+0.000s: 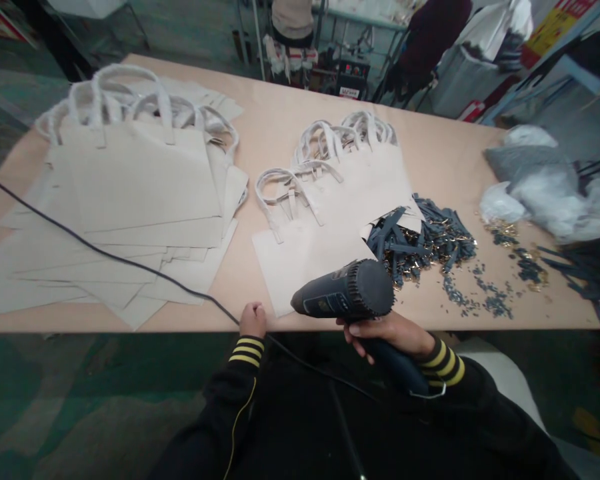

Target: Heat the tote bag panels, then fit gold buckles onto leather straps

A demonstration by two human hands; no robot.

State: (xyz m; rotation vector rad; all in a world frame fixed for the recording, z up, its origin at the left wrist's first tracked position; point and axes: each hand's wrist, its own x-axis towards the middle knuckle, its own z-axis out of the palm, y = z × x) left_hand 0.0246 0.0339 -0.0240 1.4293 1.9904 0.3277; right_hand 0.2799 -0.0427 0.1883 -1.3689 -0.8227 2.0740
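My right hand point(387, 332) is wrapped round the handle of a dark heat gun point(345, 291), whose tapered nozzle points left above a pale bag panel point(287, 270). At the table's front edge my left hand point(253, 319) is closed into a fist, just left of that panel's lower corner. Whether anything is inside the fist is hidden. A black cord point(145, 268) runs across from the left, passes at the left wrist and hangs on below the edge. Beige handbag pieces with wrapped loop handles point(280, 187) lie beyond the gun.
A large stack of beige bag panels point(145, 177) covers the table's left. Dark strips with gold clasps point(420, 240) are heaped right of centre, with small dark bits point(495, 300) scattered nearby. Plastic bags point(545, 187) lie far right. A seated person point(293, 20) is across the table.
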